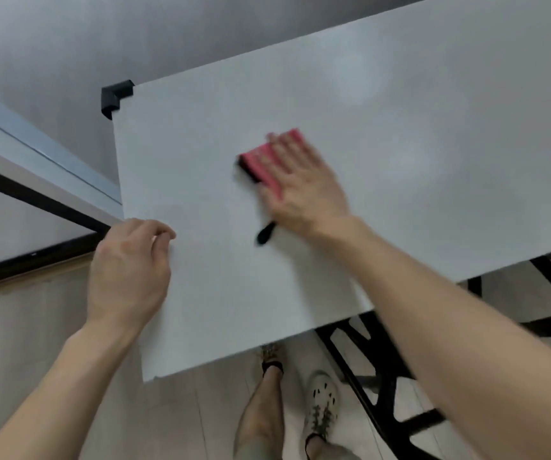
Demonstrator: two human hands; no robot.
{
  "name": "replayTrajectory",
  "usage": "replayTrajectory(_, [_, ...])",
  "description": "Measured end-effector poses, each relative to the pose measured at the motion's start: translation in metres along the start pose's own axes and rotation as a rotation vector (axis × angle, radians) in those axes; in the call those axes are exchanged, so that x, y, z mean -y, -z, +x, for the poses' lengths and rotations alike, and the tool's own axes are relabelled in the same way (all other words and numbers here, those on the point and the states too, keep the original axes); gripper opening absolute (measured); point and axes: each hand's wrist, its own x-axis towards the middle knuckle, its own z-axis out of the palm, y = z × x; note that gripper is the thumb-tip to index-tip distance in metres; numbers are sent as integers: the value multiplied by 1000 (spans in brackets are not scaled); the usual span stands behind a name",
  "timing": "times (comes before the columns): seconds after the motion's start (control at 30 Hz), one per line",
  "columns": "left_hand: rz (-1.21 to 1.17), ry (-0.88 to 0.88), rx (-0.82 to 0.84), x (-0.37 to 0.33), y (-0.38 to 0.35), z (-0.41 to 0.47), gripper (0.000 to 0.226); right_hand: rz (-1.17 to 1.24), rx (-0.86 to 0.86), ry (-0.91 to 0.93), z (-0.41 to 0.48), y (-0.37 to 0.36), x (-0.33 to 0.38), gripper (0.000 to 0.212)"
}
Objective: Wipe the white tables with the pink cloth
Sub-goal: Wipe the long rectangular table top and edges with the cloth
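The right hand (295, 180) lies flat, fingers straight and spread, pressing the pink cloth (261, 161) onto the white table (433, 144) near its left end — a broad palm like that keeps the whole cloth against the surface, I'd say. The left hand (131, 267) sits at the table's left edge with fingers curled — probably bracing, though I cannot tell whether it actually grips the edge.

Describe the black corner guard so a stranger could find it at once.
Start with the white table that fills the middle of the view. Follow its left edge away from the person to the far corner. The corner guard is the black L-shaped piece wrapped around that corner; the near left corner is bare.
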Motion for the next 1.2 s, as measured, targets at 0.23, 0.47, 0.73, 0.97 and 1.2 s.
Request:
replayTrajectory(0.23, [-80, -78, 12, -27, -14, -66, 14, -58, 125, -690, -84, 57, -83, 77])
replayTrajectory(0.47, [-5, -63, -14, 7, 5, -105, 14, 44, 109, -301, -37, 4, 136, 69])
replayTrajectory(0.73, [-48, -58, -14, -18, -5, -107, 20, 25, 151, -160, -143, 31, 54, 66])
replayTrajectory(0.97, [-53, -313, 54, -90, -27, -85, 30, -89, 148, -686, -158, 59, -52, 76])
replayTrajectory(1.2, [8, -254, -44, -169, -55, -81, 32, 31, 225, -176, -170, 59, -29, 67])
